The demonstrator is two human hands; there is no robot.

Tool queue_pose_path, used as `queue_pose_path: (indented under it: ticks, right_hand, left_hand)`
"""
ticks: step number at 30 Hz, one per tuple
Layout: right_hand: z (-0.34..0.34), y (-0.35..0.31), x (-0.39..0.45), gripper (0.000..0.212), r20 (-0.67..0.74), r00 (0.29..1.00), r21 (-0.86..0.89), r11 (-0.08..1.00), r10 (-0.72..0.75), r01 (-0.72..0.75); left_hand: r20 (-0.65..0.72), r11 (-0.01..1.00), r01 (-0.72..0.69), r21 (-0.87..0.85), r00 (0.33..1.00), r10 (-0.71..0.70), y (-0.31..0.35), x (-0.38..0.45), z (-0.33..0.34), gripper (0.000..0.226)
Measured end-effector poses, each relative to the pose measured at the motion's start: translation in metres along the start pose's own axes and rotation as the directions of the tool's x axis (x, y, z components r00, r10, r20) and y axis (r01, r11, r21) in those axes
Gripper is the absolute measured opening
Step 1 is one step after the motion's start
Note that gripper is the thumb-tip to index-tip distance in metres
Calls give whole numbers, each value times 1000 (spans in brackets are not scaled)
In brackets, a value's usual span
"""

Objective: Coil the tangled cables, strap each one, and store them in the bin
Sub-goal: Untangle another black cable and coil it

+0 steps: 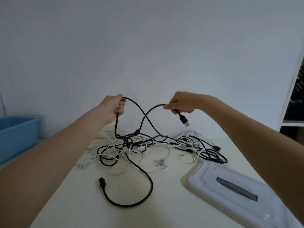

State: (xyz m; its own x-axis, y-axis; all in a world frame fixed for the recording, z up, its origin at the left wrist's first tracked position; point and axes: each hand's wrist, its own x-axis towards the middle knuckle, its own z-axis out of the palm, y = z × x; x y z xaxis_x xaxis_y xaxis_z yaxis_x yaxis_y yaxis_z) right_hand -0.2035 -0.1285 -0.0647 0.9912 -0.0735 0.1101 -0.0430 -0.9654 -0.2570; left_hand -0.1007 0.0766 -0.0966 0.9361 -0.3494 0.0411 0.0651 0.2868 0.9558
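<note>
the fingers of the left hand [115, 107] curl around a black cable [131, 102], and the right hand [180, 102] pinches it near its usb plug [184, 120]. below them lies a tangle of black and white cables [148, 145] on the counter [164, 203]. a white lid [238, 191] lies right, and a blue bin [16, 135] stands far left, its inside hidden.

Gripping a black cable [139, 111] in left hand [113, 107] and right hand [181, 102], raised over the tangle [148, 145] at the worktop [164, 203] far edge.
</note>
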Motion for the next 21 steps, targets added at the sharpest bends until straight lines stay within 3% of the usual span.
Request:
queue_pose_path:
  ticks: [3, 6, 9, 11, 12, 13, 15, 18, 19, 21]
  right_hand:
    - [20, -8, 2, 42, 138, 990, -5, 1000, -9, 10]
    - [43, -23, 14, 35, -17, 998, -23, 998, -58, 58]
    - [58, -32, 25, 24, -326, 945, 172, 981, -29, 90]
    - [59, -31, 27, 21, -355, 935, 438, 888, 27, 141]
    - [59, -31, 26, 20, -340, 939, 578, 798, 45, 171]
    - [59, -30, 25, 20, -326, 944, 674, 714, 60, 187]
    - [56, -29, 24, 27, -285, 957, 792, 576, 57, 201]
    - [50, -29, 18, 35, -93, 990, 927, 353, -106, 125]
    - [49, -31, 15, 29, -36, 986, 922, 374, -162, 95]
    - [56, -33, 17, 29, 36, 985, 831, 552, -171, 65]
  left_hand:
    - [58, 986, -109, 123, 993, 103, 5, -7, 18, 36]
    - [342, 882, -238, 407, 935, 95, 6, -23, 41, 41]
    - [431, 626, -426, 653, 889, 156, 7, -27, 44, 42]
    - [403, 418, -468, 778, 883, 240, 9, -23, 34, 26]
    - [399, 346, -450, 823, 892, 211, 8, -21, 27, 22]
    - [396, 360, -425, 830, 905, 156, 5, -18, 21, 20]
    - [381, 489, -384, 784, 918, 110, -2, -19, 14, 17]
    - [350, 505, -367, 781, 927, 133, -5, -16, 15, 24]
    - [339, 539, -353, 765, 932, 129, -5, -14, 17, 26]
    - [293, 634, -312, 708, 946, 139, -4, -10, 21, 26]
